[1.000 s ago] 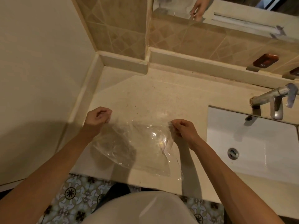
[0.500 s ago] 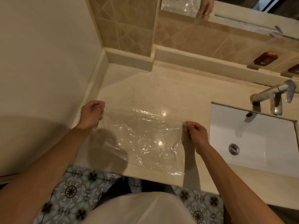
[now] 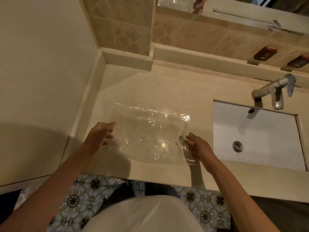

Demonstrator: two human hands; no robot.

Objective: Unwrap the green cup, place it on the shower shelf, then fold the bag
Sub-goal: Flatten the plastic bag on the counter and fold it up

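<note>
A clear plastic bag [image 3: 150,133] lies spread flat on the beige counter [image 3: 167,87] in front of me. My left hand [image 3: 100,136] rests at the bag's left edge with fingers loosely apart, touching the plastic near its upper left side. My right hand [image 3: 198,146] pinches the bag's right edge between thumb and fingers. No green cup or shower shelf shows in the head view.
A white sink basin [image 3: 260,134] with a drain sits to the right, under a metal tap [image 3: 274,91]. Tiled walls and a mirror [image 3: 234,7] rise behind the counter. A plain wall closes the left side. Patterned floor tiles [image 3: 83,198] show below the counter edge.
The bag has gone from held up and crumpled to laid flat on the counter. My left hand has loosened its fist and slid nearer along the left edge; my right hand keeps its pinch.
</note>
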